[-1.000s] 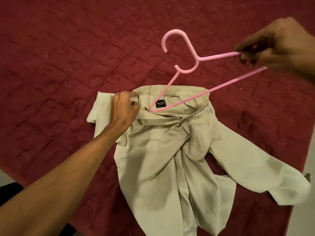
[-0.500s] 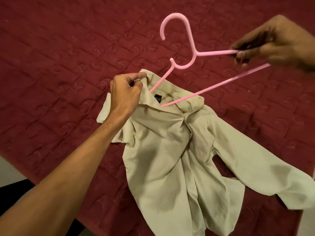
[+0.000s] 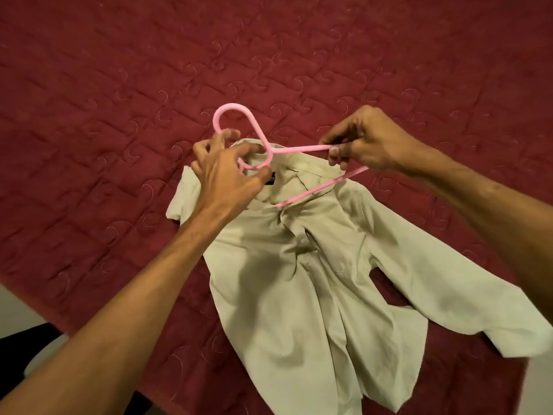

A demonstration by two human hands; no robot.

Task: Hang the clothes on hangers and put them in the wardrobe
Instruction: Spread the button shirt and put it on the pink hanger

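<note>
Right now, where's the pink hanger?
Head view, centre: the pink hanger sits at the collar of the beige shirt, between the left hand and the right hand.

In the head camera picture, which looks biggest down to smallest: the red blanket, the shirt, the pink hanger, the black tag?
1. red blanket
2. beige shirt
3. pink hanger
4. black tag, smallest, though the left hand hides part

Crumpled beige shirt [image 3: 284,295] lying front up; pink hanger [image 3: 299,149] partly tucked into collar.

Right hand [image 3: 368,142] pinching pink hanger [image 3: 299,149], beige shirt [image 3: 284,280]
</note>
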